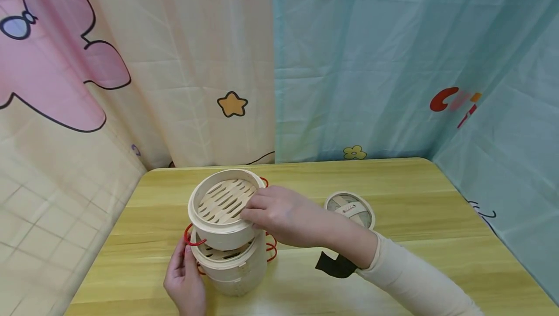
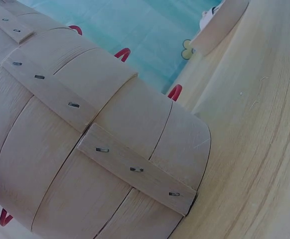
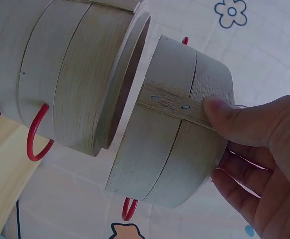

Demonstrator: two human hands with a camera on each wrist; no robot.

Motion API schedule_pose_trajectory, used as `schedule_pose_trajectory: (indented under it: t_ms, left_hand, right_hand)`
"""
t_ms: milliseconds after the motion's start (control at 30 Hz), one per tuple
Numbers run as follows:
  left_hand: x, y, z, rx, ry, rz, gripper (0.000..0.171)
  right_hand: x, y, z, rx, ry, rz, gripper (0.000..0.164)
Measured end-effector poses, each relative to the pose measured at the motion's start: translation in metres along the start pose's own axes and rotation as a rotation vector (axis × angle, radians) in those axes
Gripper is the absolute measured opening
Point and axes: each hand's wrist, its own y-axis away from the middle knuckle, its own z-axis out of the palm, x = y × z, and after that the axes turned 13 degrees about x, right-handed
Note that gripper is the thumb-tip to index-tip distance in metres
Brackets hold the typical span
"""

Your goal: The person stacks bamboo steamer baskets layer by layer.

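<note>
A bamboo steamer basket [image 1: 224, 235] with a slatted base tilts over a stack of bamboo steamer baskets [image 1: 238, 277]. My right hand [image 1: 279, 216] grips its right rim, thumb outside on the wall and fingers inside, as the right wrist view shows. A wedge-shaped gap opens between this basket and the stack, where slats of the tier below show. My left hand [image 1: 185, 277] holds the stack's left side near a red handle [image 1: 190, 236], with part of its fingers hidden. Stapled bamboo bands of the stack [image 2: 110, 144] fill the left wrist view.
A round woven steamer lid [image 1: 362, 216] lies on the wooden table [image 1: 415, 199], right of the stack and partly behind my right forearm. A dark strap [image 1: 335, 265] hangs at the right wrist. Printed curtains [image 1: 349, 63] enclose the table's back and sides.
</note>
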Motion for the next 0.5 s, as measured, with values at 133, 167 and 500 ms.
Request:
schedule_pose_trajectory:
  t_ms: [133,167,500]
  left_hand:
    - [0.000,0.000,0.001,-0.003,0.012,-0.012,0.027]
    - [0.000,0.000,0.001,-0.001,0.009,-0.017,0.027]
    - [0.001,0.000,0.000,0.037,-0.101,-0.034,0.023]
  right_hand:
    - [-0.004,0.002,0.004,-0.017,-0.006,-0.004,0.019]
    - [-0.005,0.002,0.004,-0.020,-0.005,-0.005,0.018]
    - [-0.012,0.003,0.007,-0.054,0.020,-0.014,0.020]
